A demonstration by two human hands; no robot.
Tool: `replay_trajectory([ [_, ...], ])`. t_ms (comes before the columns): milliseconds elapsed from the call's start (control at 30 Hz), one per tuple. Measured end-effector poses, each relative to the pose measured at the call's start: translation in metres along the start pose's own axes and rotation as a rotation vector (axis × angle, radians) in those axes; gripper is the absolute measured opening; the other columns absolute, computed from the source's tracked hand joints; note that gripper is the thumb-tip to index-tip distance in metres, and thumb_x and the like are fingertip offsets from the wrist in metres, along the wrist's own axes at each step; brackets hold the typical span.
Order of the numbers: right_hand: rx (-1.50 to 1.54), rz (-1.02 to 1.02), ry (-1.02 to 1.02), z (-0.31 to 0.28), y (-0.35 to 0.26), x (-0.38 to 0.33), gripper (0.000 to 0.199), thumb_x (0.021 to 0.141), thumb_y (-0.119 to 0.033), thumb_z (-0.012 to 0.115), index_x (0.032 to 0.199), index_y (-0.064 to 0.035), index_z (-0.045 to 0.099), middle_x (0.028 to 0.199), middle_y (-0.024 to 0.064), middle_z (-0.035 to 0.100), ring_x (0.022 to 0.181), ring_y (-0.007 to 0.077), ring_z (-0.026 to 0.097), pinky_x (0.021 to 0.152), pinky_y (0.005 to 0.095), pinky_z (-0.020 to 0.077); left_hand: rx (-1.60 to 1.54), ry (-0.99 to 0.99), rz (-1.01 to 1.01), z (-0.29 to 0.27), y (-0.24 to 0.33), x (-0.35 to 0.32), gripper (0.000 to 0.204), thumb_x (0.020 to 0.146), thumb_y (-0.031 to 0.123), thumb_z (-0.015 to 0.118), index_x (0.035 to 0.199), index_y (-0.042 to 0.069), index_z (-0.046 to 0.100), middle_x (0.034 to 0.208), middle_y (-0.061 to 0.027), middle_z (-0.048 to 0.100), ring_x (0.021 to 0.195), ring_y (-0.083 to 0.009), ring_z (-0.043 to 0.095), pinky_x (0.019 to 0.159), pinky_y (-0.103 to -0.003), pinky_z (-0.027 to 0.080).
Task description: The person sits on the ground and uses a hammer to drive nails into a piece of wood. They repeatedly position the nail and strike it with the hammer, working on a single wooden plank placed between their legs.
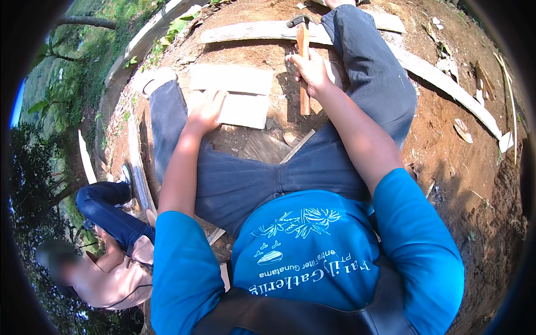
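My right hand grips the wooden handle of a claw hammer, whose dark metal head points away from me near a long plank. My left hand lies flat, fingers spread, on a pale flat wooden board resting on the dirt between my legs. A second pale board lies just beyond it, touching its far edge. I sit on the ground in dark blue trousers and a blue shirt, legs spread to either side of the boards.
A long weathered plank lies across the far side, another runs down the right. Wood scraps sit near my lap. Another person crouches at lower left. Bare brown soil lies right, greenery left.
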State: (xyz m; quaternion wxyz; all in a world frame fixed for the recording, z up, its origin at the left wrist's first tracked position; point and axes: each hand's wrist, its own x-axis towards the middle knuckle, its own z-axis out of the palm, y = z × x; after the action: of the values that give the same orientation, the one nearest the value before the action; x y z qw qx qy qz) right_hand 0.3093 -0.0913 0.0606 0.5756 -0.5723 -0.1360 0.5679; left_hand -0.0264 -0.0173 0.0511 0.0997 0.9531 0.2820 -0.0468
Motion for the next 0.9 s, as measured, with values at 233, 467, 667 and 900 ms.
replay_trajectory([
  [233, -0.015, -0.095, 0.026, 0.001, 0.002, 0.002, 0.032, 0.085, -0.009, 0.077, 0.104, -0.0054, 0.051, 0.073, 0.0001, 0.054, 0.049, 0.0059, 0.046, 0.041, 0.0234, 0.0407, 0.052, -0.026, -0.042, -0.005, -0.014, 0.015, 0.065, 0.075, 0.001, 0.068, 0.138, 0.008, 0.051, 0.135, -0.0150, 0.052, 0.125, -0.0374, 0.050, 0.106, -0.049, 0.039],
  [467, -0.061, -0.079, -0.003, 0.000, 0.008, 0.000, 0.039, 0.086, -0.011, 0.075, 0.119, -0.0043, 0.054, 0.085, 0.0015, 0.062, 0.053, 0.0052, 0.048, 0.042, 0.0228, 0.0410, -0.013, -0.215, -0.230, -0.006, -0.037, 0.031, 0.078, 0.074, -0.009, 0.058, 0.147, 0.006, 0.039, 0.149, -0.0177, 0.041, 0.132, -0.0420, 0.046, 0.110, -0.046, 0.041],
  [667, -0.148, -0.087, -0.027, 0.009, 0.004, -0.008, 0.038, 0.082, -0.009, 0.077, 0.112, -0.0041, 0.055, 0.086, 0.0023, 0.062, 0.062, 0.0080, 0.056, 0.047, 0.0256, 0.0459, -0.073, -0.235, -0.355, -0.014, -0.011, 0.032, 0.083, 0.076, -0.006, 0.062, 0.152, 0.009, 0.031, 0.154, -0.0251, 0.032, 0.128, -0.0431, 0.052, 0.103, -0.044, 0.049],
  [900, -0.271, -0.154, -0.115, 0.021, 0.010, -0.008, 0.039, 0.081, -0.006, 0.076, 0.115, -0.0033, 0.059, 0.085, 0.0047, 0.068, 0.055, 0.0092, 0.058, 0.043, 0.0262, 0.0450, -1.297, 0.213, -0.369, -0.025, 0.073, 0.091, 0.059, 0.086, 0.006, 0.072, 0.139, -0.004, 0.048, 0.127, -0.0177, 0.062, 0.099, -0.0160, 0.066, 0.087, -0.030, 0.055],
])
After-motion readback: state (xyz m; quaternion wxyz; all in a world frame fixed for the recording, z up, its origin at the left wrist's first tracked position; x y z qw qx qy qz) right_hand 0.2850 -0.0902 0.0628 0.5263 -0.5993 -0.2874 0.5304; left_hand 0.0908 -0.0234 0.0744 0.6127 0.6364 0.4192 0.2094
